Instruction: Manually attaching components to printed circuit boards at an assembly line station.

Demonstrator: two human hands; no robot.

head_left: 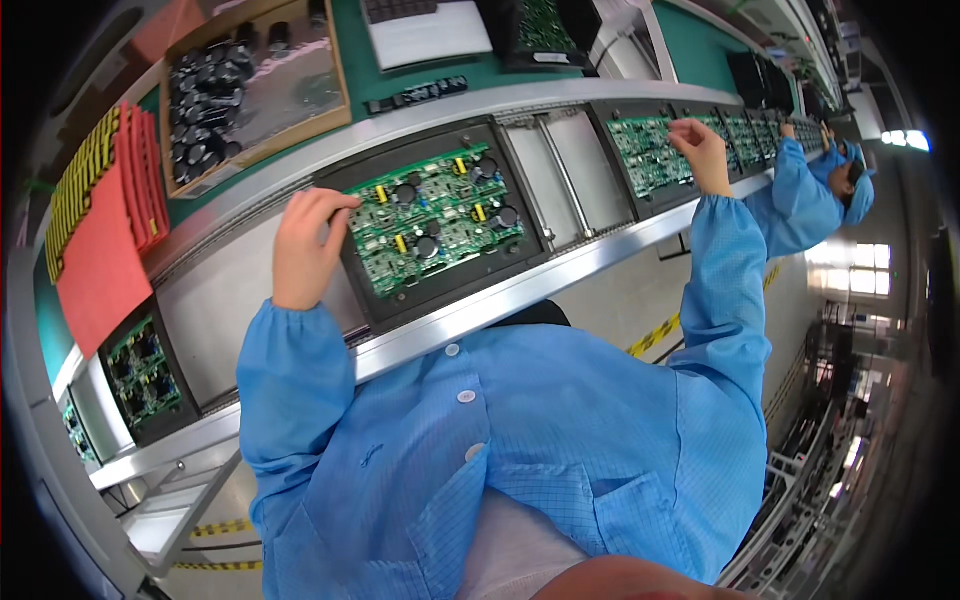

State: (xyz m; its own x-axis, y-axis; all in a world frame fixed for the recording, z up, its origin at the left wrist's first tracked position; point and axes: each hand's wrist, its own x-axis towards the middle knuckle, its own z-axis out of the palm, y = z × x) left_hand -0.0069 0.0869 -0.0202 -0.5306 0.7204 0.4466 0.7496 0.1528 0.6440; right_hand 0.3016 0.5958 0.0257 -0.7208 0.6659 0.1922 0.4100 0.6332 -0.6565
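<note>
A green circuit board panel [440, 222] lies in a black carrier [462, 287] in front of me, with dark round capacitors and yellow parts standing on it. My left hand [308, 245] is at the panel's upper left corner, its thumb and fingers drawn together in a pinch; anything between them is too small to make out. Farther right, my right hand [703, 155] is raised over a second circuit board panel [648, 158]. Its fingers are bent toward the thumb, and their tips hide whatever they may grip.
Metal conveyor rails [590, 262] carry further boards both ways. Behind them stand a cardboard box [258, 140] of black capacitors, a black component strip [416, 95] and a white tray [430, 38]. Red sheets [105, 275] hang left. A co-worker in blue [805, 205] works at right.
</note>
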